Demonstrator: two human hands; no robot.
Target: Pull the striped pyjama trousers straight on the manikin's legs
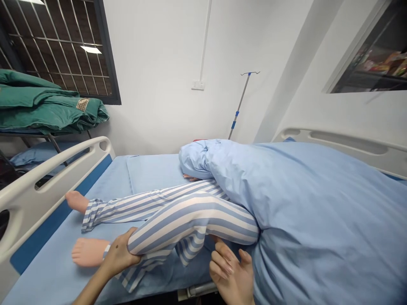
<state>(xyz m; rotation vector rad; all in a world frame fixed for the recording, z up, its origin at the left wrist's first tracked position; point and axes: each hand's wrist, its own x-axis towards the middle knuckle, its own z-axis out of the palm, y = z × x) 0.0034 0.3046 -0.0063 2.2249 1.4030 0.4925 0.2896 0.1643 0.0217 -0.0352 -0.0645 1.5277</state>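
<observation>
Two hands are at the manikin's bent striped leg (190,220) on the hospital bed (32,250): left hand (118,254) closes around the shin, right hand (230,271) is open below the knee, and the blue quilt (318,203) covers the upper body.

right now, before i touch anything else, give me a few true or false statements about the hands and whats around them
The left hand grips the striped trouser leg. True.
The right hand grips the IV pole. False: it is open, fingers spread, just below the bent leg, and the pole stands by the wall.
Green blankets lie folded beside the window. True.
The feet wear socks. False: they are bare.
A blue quilt covers the figure's upper body. True.
</observation>
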